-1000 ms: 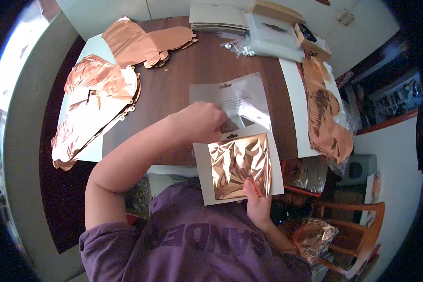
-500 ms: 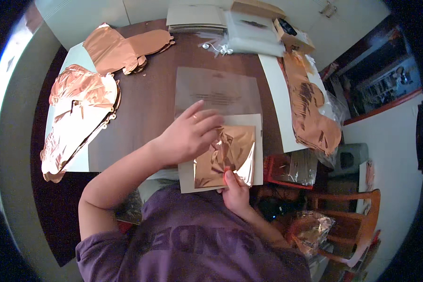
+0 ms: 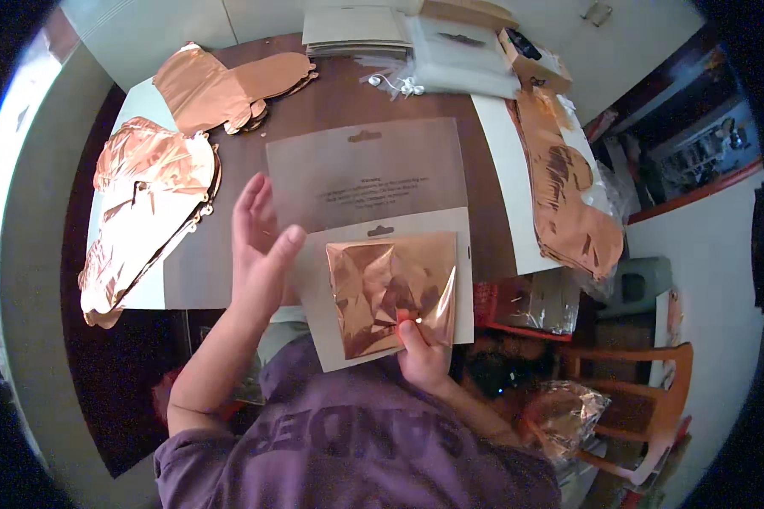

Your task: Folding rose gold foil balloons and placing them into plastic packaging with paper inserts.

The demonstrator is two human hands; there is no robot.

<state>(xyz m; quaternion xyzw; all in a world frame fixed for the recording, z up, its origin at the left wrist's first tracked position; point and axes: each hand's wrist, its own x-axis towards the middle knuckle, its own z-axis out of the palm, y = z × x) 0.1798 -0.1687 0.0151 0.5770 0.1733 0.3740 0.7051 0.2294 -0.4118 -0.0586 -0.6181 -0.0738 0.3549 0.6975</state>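
Note:
My right hand point(image 3: 423, 356) grips the lower edge of a pale card point(image 3: 318, 339), its thumb pressed on a folded square of shiny copper-coloured foil point(image 3: 373, 288) that lies on the card. A small red patch shows at the thumb tip. Beyond the card's top edge, which has a hanging slot, stretches a clear plastic bag point(image 3: 361, 170) with its own slot and dark print. I cannot tell whether the card is inside the bag. My left hand point(image 3: 261, 242) is open beside the left edge of the bag and card, fingers up and apart, holding nothing.
Copper foil balloons lie flat on the brown table point(image 3: 229, 254): a left stack point(image 3: 153, 204), a far-left stack point(image 3: 229, 85) and a right stack point(image 3: 569, 195). Cards point(image 3: 356, 30), clear bags point(image 3: 458, 64) and white earphones point(image 3: 407, 86) are at the back. A wooden chair point(image 3: 675, 382) stands right.
My left hand has moved left, away from the foil, and its fingers have spread. The card and foil have tilted and come slightly nearer; the bag's print now reads sharper.

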